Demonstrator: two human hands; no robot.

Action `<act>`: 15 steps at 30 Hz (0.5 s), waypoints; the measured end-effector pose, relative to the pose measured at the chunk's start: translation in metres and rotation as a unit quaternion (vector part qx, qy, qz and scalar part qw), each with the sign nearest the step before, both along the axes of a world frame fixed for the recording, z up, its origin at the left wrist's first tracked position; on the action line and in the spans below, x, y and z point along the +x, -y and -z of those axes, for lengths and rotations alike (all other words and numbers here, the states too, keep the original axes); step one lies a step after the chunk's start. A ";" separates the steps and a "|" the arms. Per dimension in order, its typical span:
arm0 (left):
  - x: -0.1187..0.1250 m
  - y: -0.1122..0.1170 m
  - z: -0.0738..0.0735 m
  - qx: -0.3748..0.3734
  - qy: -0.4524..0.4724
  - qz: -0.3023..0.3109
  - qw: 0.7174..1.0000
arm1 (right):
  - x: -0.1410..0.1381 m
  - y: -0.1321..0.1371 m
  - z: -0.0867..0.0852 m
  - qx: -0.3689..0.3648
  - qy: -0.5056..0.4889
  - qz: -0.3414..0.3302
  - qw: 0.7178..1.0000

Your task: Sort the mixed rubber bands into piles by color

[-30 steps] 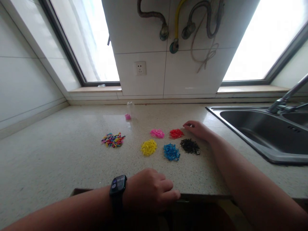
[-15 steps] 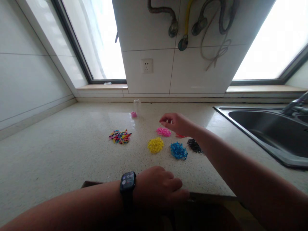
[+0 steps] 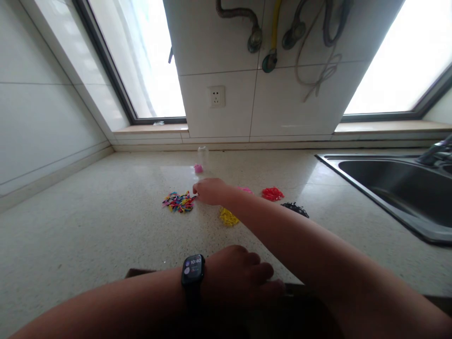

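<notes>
My right hand (image 3: 211, 191) reaches across the speckled countertop (image 3: 106, 221) and its fingertips are at the right edge of a mixed-colour pile of small rubber bands (image 3: 177, 201). The fingers look pinched together; what they hold, if anything, is too small to see. Sorted piles lie behind my forearm: yellow (image 3: 228, 217), pink (image 3: 246, 189), red (image 3: 272, 193) and black (image 3: 295, 208); the blue one is hidden. My left hand (image 3: 240, 275), with a black smartwatch (image 3: 192, 270) on the wrist, rests curled on the counter's front edge.
A small clear bottle with a pink base (image 3: 200, 160) stands near the back wall. A steel sink (image 3: 391, 188) with a tap (image 3: 434, 151) is on the right. A wall socket (image 3: 216, 96) and hoses (image 3: 271, 33) are on the tiled wall between two windows.
My right hand has swept left from the red pile, past the pink one, to the mixed-colour pile. My left hand has stayed on the counter edge.
</notes>
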State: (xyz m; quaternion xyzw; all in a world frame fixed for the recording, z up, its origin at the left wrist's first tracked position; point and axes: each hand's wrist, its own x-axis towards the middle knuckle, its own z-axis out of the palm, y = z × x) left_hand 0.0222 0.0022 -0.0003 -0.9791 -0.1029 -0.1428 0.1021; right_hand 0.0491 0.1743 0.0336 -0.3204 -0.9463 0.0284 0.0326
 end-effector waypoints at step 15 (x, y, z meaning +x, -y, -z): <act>0.000 0.000 -0.004 -0.002 -0.011 0.002 1.000 | 0.017 0.006 0.005 0.027 -0.061 0.042 0.997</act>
